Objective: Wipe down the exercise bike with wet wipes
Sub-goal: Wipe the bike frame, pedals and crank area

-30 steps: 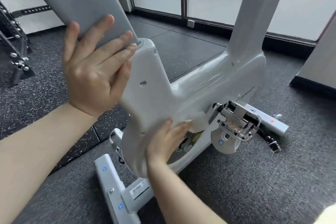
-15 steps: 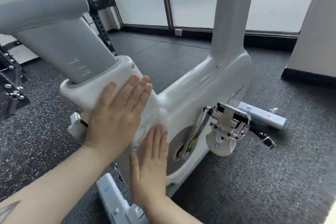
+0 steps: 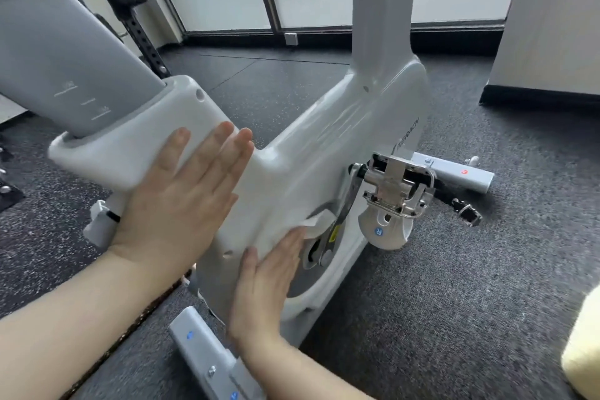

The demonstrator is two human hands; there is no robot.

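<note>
The white exercise bike [image 3: 341, 140] fills the middle of the view, with its grey seat post [image 3: 65, 75] rising to the upper left. My left hand [image 3: 181, 198] lies flat, fingers together, against the frame just below the seat post sleeve and holds nothing. My right hand [image 3: 266, 282] presses flat on the lower frame beside the crank. A white wet wipe [image 3: 316, 222] sticks out from under its fingertips, bunched against the grey flywheel disc.
A metal pedal [image 3: 396, 185] with a strap juts out right of the wipe. The rear stabiliser bar [image 3: 201, 344] lies near my right wrist, the front one [image 3: 454, 172] beyond the pedal. A black perforated rack [image 3: 130, 0] stands upper left, a pale yellow object [image 3: 584, 351] at the right edge.
My left hand slid from the seat post down onto the frame sleeve. My right hand swept the wipe up beside it, then down and right toward the crank.
</note>
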